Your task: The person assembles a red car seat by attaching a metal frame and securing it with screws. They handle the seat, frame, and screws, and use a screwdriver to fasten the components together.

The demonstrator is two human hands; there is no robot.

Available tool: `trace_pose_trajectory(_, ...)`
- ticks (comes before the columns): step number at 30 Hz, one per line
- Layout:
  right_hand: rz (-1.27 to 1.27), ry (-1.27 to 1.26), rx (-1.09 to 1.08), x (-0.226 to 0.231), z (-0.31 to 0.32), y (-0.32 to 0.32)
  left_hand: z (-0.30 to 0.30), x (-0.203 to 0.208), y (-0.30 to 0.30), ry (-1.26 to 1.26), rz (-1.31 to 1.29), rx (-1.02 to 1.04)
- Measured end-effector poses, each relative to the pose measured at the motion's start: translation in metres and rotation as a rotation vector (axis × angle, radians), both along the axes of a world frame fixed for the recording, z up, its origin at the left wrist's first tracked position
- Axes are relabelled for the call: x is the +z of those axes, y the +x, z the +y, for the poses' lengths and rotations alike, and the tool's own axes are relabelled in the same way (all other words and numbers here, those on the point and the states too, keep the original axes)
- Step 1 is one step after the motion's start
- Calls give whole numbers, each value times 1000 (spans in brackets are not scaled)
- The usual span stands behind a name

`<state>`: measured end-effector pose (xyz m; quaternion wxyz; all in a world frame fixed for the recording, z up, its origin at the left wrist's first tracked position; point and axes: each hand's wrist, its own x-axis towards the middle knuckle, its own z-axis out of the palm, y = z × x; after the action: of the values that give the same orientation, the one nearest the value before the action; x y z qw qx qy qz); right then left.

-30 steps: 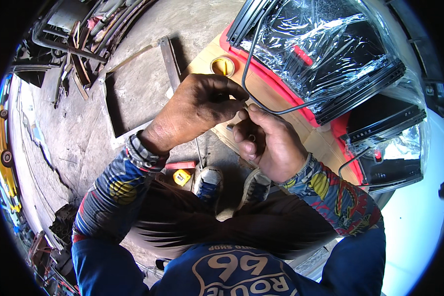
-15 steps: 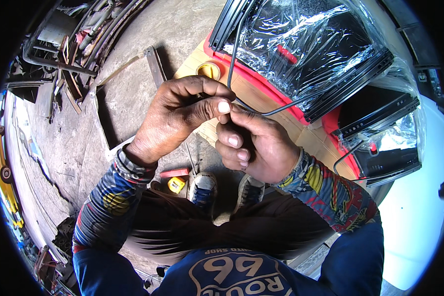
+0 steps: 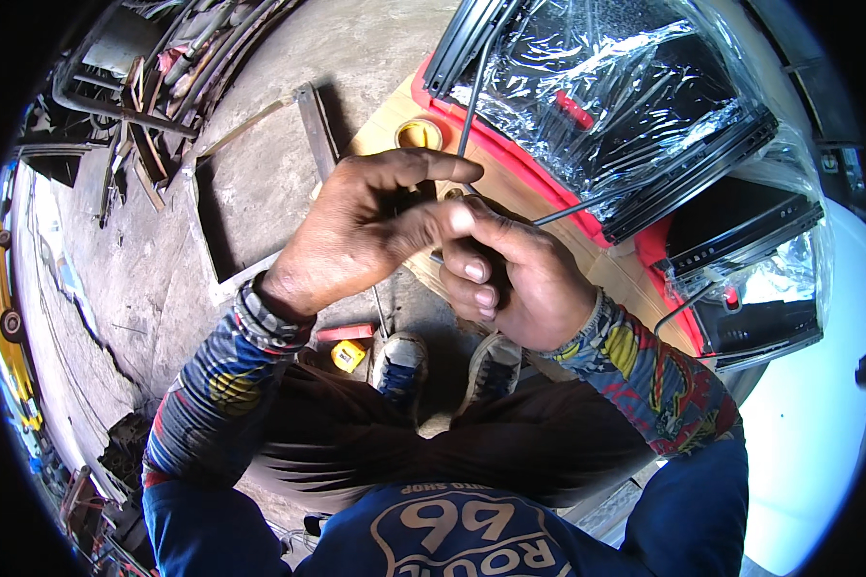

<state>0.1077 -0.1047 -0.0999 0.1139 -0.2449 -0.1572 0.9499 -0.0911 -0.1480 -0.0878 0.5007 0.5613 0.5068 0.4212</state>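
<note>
My left hand and my right hand meet in front of my body, thumb against thumb. The left index finger is stretched out, apart from its thumb, and no object shows between them. My right hand has its fingers curled in; whatever lies inside is hidden. A thin dark grey cable or rod passes behind both hands. It runs up along a black plastic-wrapped panel and out to the right across that panel's lower edge. Whether either hand grips it, I cannot tell.
Cardboard lies under the red-edged panel, with a yellow roll on it. A second wrapped panel is at right. Near my shoes are a yellow tape measure and a red object. Scrap metal fills the upper left.
My left index finger has lifted away from its thumb, opening the pinch. The left thumb has moved onto the right thumb, and both hands have shifted slightly right.
</note>
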Motion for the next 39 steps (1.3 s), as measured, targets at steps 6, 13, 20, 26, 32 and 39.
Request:
trace_pose_trajectory(6,-98,154,-126,4,-1,-1,7,2,-9,-149,231,176)
trace_pose_trajectory(13,-208,329,-162,6,-2,0,4,0,-12,22,358,85)
trace_pose_trajectory(20,-52,83,-331,-3,4,-2,0,5,6,88,227,107)
trace_pose_trajectory(26,-2,82,-312,-13,4,1,-13,-4,32,209,520,114)
trace_pose_trajectory(32,66,63,-281,-11,6,1,-6,-3,25,29,242,117)
trace_pose_trajectory(39,-208,473,-143,-11,59,33,2,3,-8,-342,-55,123)
